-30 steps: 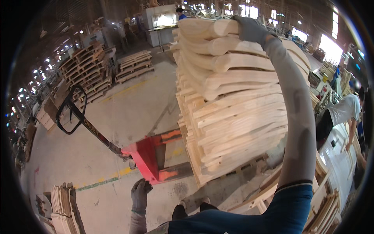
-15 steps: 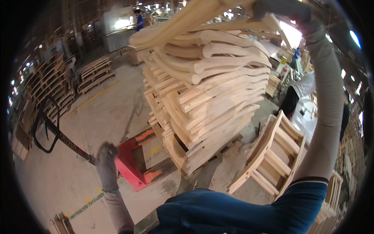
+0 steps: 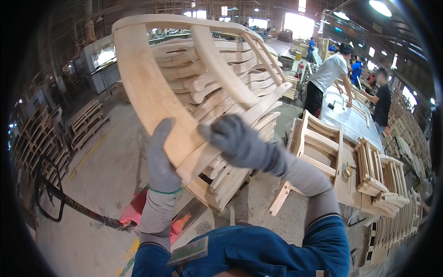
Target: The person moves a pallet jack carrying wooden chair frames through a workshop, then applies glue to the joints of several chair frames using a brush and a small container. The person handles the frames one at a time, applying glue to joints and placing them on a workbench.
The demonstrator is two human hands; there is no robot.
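My left hand (image 3: 162,161) clasps the stiff, probably weighty wooden frame (image 3: 145,76) sensibly by its near edge; whether my blurred right hand (image 3: 240,143) grips, I can't tell.

From head height, we look down and ahead through one wide fisheye, the wooden frame (image 3: 150,85) quite near us, a bright window (image 3: 300,27) far off.

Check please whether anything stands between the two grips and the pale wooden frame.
Apart from the grey gloves, nothing visible does. The left grip holds the near end of the wooden frame, thumb on the broad slat. The right grip is at its near rail, too blurred to confirm contact. The wooden stack lies beyond.
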